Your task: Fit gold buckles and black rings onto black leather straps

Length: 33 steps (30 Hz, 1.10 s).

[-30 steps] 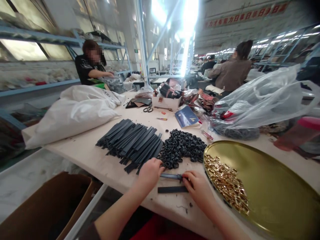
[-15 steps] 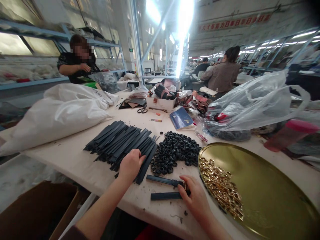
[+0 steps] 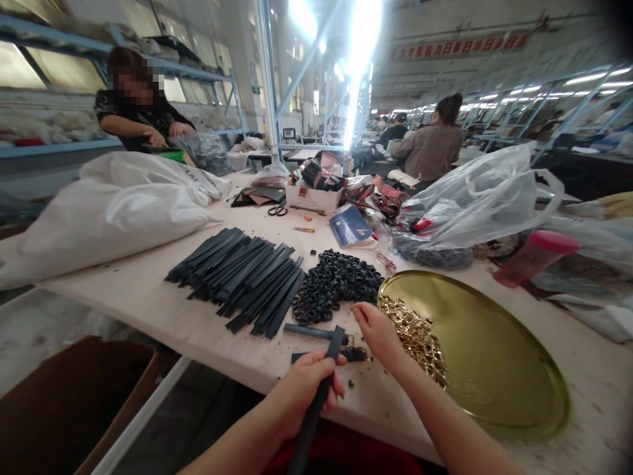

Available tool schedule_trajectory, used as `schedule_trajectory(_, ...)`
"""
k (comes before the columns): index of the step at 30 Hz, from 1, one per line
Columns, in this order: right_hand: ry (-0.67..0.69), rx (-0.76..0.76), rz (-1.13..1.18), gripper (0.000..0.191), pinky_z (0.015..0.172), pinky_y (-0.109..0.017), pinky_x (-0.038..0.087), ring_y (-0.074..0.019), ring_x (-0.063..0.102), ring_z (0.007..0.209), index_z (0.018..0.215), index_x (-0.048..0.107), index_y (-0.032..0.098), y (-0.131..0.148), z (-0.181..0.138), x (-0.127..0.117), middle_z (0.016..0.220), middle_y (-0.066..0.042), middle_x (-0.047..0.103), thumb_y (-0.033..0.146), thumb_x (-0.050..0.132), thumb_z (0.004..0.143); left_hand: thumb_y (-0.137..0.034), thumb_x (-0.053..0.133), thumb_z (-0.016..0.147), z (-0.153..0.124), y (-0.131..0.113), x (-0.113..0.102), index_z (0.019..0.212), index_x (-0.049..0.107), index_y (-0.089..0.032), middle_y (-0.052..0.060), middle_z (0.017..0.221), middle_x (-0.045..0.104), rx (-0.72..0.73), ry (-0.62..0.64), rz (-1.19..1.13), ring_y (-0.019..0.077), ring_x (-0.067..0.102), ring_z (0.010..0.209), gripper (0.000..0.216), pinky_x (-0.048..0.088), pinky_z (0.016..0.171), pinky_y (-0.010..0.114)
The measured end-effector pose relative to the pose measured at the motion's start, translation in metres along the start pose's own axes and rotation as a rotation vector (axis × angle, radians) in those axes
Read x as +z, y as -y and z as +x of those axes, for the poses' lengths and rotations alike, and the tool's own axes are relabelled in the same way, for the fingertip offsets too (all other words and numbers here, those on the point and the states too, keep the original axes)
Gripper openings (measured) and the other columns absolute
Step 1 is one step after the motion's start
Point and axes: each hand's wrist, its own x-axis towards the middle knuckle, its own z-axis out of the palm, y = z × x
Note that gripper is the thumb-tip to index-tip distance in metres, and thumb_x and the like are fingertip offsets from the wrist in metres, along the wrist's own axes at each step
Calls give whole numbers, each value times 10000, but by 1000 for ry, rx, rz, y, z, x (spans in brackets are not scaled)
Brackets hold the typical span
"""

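A dark flat strap is gripped in my left hand, its top end pointing away from me. My right hand hovers by the near right edge of a heap of small black loops; its fingertips are pinched, and whatever they hold is too small to make out. Beneath the held strap, two straps with gold buckles lie on the table: an upper buckled strap and a lower buckled strap. Left of the loops is a pile of dark strips. Gold buckles fill the left side of a round golden tray.
A white sack lies at the left. Farther back are scissors, a blue booklet and a full white box. Clear plastic bags and a pink-lidded container stand right. Other people work beyond the table.
My left hand has drawn a strap from the pile toward me. My right hand has let go of the buckled strap, now lying on the table, and moved up toward the loops.
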Motion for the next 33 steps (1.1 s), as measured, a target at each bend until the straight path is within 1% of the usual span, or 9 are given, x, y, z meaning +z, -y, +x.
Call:
schedule_trajectory(5,-21,18,-249,89,609,-274,332,-199,564,740,768,582,169,-18,26,1,790,-82,582,164,496,789,-270,463,737,-10,-7,-5,981,510,-112,-35,506,550,-6,-16,-90,53,429,337,295,282,341,151)
schedule_trajectory(10,62,-39,-344,101,592,-268,302,-188,558,704,778,575,184,-17,20,8,759,-61,592,168,477,799,-257,449,747,-7,-5,-14,959,519,-110,-27,515,560,-24,-16,-108,54,440,342,267,301,339,149)
schedule_trajectory(16,99,-13,-271,157,582,-276,307,-188,545,679,709,567,189,-13,18,6,727,-54,582,288,484,798,-263,437,761,7,-5,-18,966,509,-118,-29,524,553,-55,-37,-118,53,453,368,262,283,359,143)
schedule_trajectory(20,96,50,-131,153,577,-266,362,-162,546,647,709,550,189,-6,16,-2,696,-28,587,278,462,797,-165,464,718,8,-21,-20,979,515,-126,-13,610,582,14,-99,-145,62,498,464,269,346,432,156)
schedule_trajectory(22,118,114,53,179,566,-256,403,-146,560,626,742,539,190,1,8,-6,685,-12,602,321,442,815,-132,467,709,9,-34,-22,1009,513,-140,-2,688,591,81,-171,-199,72,533,534,304,387,484,169)
schedule_trajectory(25,161,406,771,181,586,-258,452,-130,583,642,772,542,201,18,-9,-9,774,-9,644,383,537,770,-142,482,727,11,-50,-24,1039,504,-162,-4,739,576,161,-225,-273,69,537,550,313,393,489,170)
schedule_trajectory(28,125,686,1395,213,606,-242,467,-109,585,651,830,580,223,35,-25,-8,828,6,655,313,685,668,-268,485,780,10,-50,-18,998,512,-147,-26,614,547,142,-70,-182,46,454,414,251,318,399,149)
schedule_trajectory(30,108,712,1533,269,622,-241,472,-111,589,672,904,597,229,44,-32,-7,829,4,655,281,700,661,-378,453,803,8,-39,-12,951,517,-137,-41,528,523,96,49,-21,44,410,352,290,282,362,144)
schedule_trajectory(33,147,614,1540,314,638,-273,471,-136,587,699,968,605,226,50,-38,-8,840,-12,655,315,687,678,-445,399,815,5,-17,-7,906,507,-143,-54,485,504,105,86,235,50,385,319,333,278,341,146)
